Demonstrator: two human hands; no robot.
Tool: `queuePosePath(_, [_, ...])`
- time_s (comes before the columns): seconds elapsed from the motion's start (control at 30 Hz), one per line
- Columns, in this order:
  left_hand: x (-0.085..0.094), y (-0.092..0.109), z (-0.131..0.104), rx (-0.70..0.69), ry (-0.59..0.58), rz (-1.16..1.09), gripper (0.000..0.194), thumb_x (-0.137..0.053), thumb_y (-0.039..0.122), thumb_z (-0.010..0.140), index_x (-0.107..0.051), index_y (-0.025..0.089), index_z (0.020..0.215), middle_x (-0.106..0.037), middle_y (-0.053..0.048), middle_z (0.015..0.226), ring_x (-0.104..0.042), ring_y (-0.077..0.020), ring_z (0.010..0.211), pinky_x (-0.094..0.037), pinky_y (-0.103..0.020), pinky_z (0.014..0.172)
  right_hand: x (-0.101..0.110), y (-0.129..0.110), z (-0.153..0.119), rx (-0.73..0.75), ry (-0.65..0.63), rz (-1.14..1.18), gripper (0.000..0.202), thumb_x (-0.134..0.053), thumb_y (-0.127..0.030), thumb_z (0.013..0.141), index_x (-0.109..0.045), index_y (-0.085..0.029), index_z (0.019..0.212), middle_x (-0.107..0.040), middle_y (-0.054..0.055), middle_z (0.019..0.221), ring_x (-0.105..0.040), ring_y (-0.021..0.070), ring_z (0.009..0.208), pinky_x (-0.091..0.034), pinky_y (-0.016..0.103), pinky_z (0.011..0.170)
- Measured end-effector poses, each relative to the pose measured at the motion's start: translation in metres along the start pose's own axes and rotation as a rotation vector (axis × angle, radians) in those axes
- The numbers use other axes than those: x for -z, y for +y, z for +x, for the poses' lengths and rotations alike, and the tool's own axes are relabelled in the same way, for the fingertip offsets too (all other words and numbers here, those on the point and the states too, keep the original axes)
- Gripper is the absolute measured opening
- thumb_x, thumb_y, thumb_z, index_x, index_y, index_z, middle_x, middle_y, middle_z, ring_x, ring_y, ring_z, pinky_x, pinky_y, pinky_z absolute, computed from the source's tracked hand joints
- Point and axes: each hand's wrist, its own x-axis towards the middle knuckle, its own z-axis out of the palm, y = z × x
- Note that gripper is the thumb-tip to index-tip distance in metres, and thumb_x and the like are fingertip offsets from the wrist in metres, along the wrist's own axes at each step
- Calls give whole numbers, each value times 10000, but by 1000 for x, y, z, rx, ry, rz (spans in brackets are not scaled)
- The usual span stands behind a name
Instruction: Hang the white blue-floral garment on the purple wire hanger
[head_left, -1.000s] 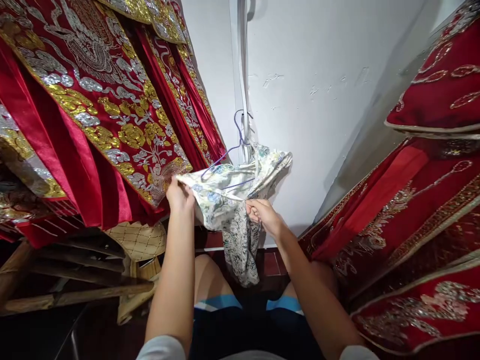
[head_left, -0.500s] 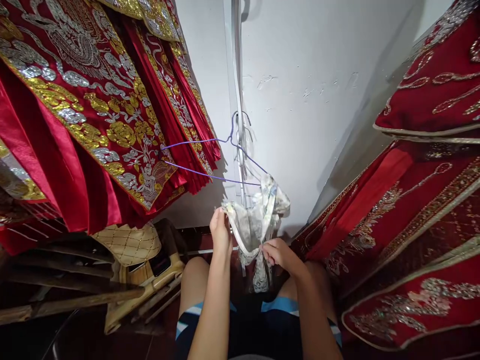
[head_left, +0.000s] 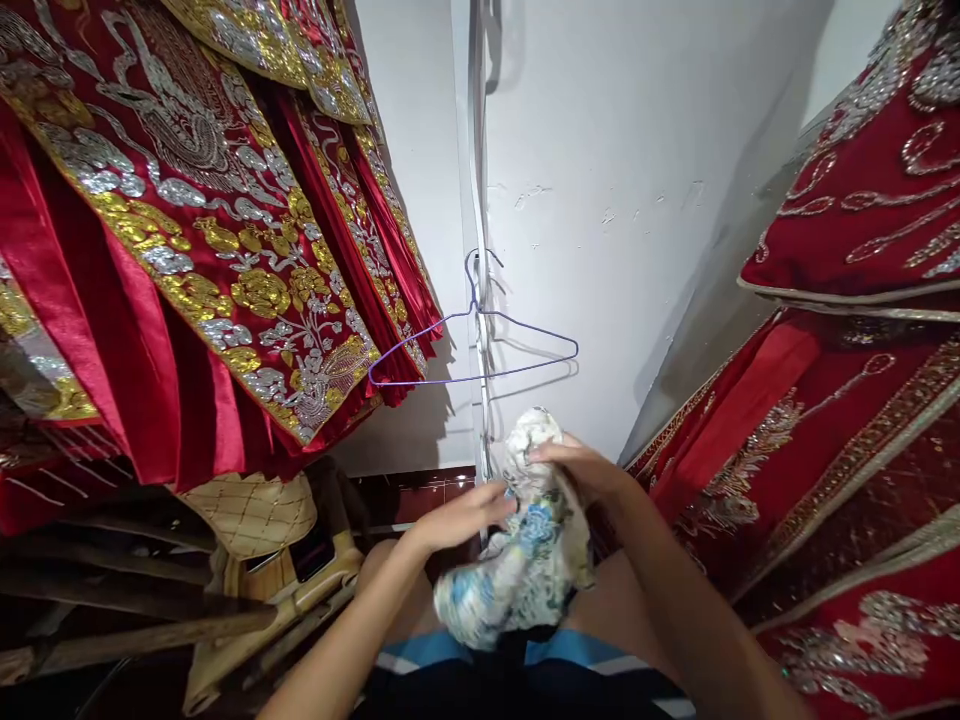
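A bunched white garment with a blue floral print point(head_left: 536, 525) hangs over my lap, blurred at its lower left. My right hand point(head_left: 577, 465) grips it near the top, thumb and fingers pressed into the cloth. At its left side, my left hand point(head_left: 469, 512) holds the fabric, the fingertips partly sunk in the folds. Above both hands a bare purple wire hanger point(head_left: 474, 380) hangs by its hook at a white vertical strip point(head_left: 480, 180) on the wall. The garment's shape cannot be made out in the folds.
Red costumes with gold and silver embroidery point(head_left: 262, 290) hang at the left. Red beaded garments point(head_left: 847, 400) hang close on the right. A bamboo chair point(head_left: 232, 640) with a quilted cream cloth point(head_left: 251, 510) and a dark phone-like object point(head_left: 313, 552) stands lower left.
The garment has come off the hanger and is now bunched lower, near my lap. The hanger swung level against the wall. My right hand moved up; my left moved down and inward.
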Motion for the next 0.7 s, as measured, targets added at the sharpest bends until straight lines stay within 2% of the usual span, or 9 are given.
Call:
queuePosePath(0.07, [0,-17,-16,71,-207,76,416,-587,566,897,-712,174,833,-661,-56,812,-607,-205,768,-505,-308,728,17,-19,1,110,54,-228,143,-664,-310,740,-669,-171,775,-689,31,726,-629,199,668,-490,297,618])
queuePosePath(0.13, [2,-28,-32,129,-246,132,435,-587,562,892,-673,162,745,-613,-31,721,-542,-168,667,-459,-278,651,29,-35,8,294,130,-406,130,-587,-251,778,-690,-172,767,-700,33,761,-645,204,742,-493,296,680])
queuePosePath(0.2, [8,-30,-44,152,-116,88,436,-570,569,896,-679,163,780,-632,-36,752,-549,-176,697,-458,-282,675,37,-46,23,515,261,-490,203,-533,-206,786,-725,-184,847,-730,49,894,-662,220,903,-495,317,821])
queuePosePath(0.3, [30,-17,-55,87,219,-105,400,-595,570,872,-706,188,919,-685,-61,848,-610,-229,836,-488,-330,797,42,-49,58,709,455,-514,306,-537,-235,816,-725,-200,1054,-718,71,1137,-624,236,1106,-447,345,969])
queuePosePath(0.37, [52,0,-59,52,409,-182,382,-609,565,853,-692,201,938,-686,-59,842,-619,-231,823,-496,-331,786,44,-46,83,695,499,-523,308,-536,-302,850,-714,-189,1075,-717,78,1128,-627,243,1078,-448,351,947])
queuePosePath(0.43, [78,17,-63,66,475,-81,352,-612,549,843,-660,203,885,-660,-35,781,-592,-202,728,-480,-295,699,47,-41,101,608,489,-574,281,-517,-368,872,-715,-173,914,-723,66,949,-637,238,921,-461,337,838])
queuePosePath(0.5, [104,30,-66,108,431,225,307,-641,508,815,-633,201,817,-640,-18,747,-563,-187,693,-457,-275,667,51,-36,109,510,481,-659,310,-522,-419,862,-651,-181,710,-653,26,731,-582,206,734,-426,300,694])
queuePosePath(0.6, [132,36,-61,158,376,709,208,-612,401,795,-602,203,732,-659,-45,762,-576,-214,730,-468,-313,745,56,-35,102,446,510,-766,373,-565,-452,818,-481,-209,548,-444,-35,548,-416,141,569,-300,260,559])
queuePosePath(0.7, [141,34,-45,94,553,948,142,-476,294,831,-555,207,752,-673,-105,859,-610,-259,826,-471,-366,815,56,-40,87,429,579,-794,420,-563,-426,797,-318,-230,517,-284,-54,519,-291,106,520,-213,266,516])
